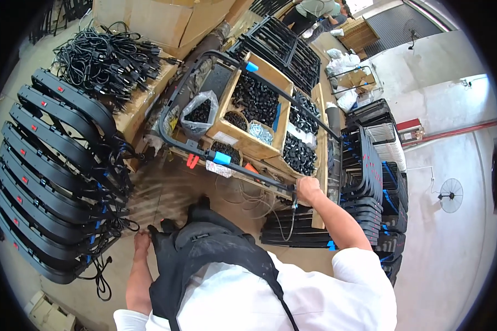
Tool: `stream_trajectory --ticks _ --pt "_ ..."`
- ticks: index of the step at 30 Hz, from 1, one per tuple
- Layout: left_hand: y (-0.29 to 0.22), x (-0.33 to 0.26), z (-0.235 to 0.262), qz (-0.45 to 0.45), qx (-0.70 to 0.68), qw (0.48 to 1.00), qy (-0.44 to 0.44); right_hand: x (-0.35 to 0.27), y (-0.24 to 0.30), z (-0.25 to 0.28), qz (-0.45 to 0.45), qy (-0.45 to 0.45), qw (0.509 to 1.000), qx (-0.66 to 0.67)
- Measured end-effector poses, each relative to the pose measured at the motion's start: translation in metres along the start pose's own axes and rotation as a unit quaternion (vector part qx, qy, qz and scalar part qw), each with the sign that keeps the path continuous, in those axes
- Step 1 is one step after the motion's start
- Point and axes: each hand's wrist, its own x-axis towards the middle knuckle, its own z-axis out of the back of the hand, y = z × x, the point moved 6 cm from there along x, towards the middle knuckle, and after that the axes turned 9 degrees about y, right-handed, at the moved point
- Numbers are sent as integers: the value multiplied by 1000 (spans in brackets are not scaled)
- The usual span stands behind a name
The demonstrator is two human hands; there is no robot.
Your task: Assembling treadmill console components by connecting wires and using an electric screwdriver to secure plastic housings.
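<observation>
Frame (pixel 268 179): black tube, matt, bent into a long U with rounded corners; lies slantwise across the wooden box (pixel 248 144), its two long sides running toward the right. Two smooth bright-blue sleeves (pixel 221 158) wrap the tube, one on each long side.

Right grip (pixel 308 190): at the near-right end of the frame, fingers bent. A slim fitting (pixel 294 203) with a thin hose (pixel 282 226) hangs directly below it. Cannot tell how far the fingers close, nor whether they hold tube or fitting.

Left grip (pixel 142 241): low, beside the dark apron (pixel 204 248), well apart from the frame; fingers partly hidden, so opening and any hold cannot be told.

Box: pale bare wood, divided into compartments. Contents: glossy black parts (pixel 257 99), heaped; silvery screws (pixel 260 132); more black pieces (pixel 299 153) in the right compartment. Crinkled translucent plastic bag (pixel 199 128) of small dark bits, just left of the box.

Left side: curved dark panels (pixel 44 182), smooth, nested in a row, each with a small red patch. Above them, tangled black cables (pixel 107 60) near a creased brown carton (pixel 149 22).
</observation>
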Motion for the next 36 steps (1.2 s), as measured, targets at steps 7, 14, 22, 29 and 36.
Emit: stream_trajectory --ticks 7,14,22,29,36 --pt "47 9 16 25 18 999 34 -11 10 7 10 -16 990 140" --pt "83 12 36 70 -13 997 16 6 7 -4 -76 29 970 231" --pt "46 3 44 -46 103 993 -36 3 1 6 -143 -21 927 347" --pt "40 15 30 -57 55 996 -30 6 -11 -10 -143 -21 920 365" --pt "85 35 37 -112 184 974 -72 1 9 14 -98 9 921 376"
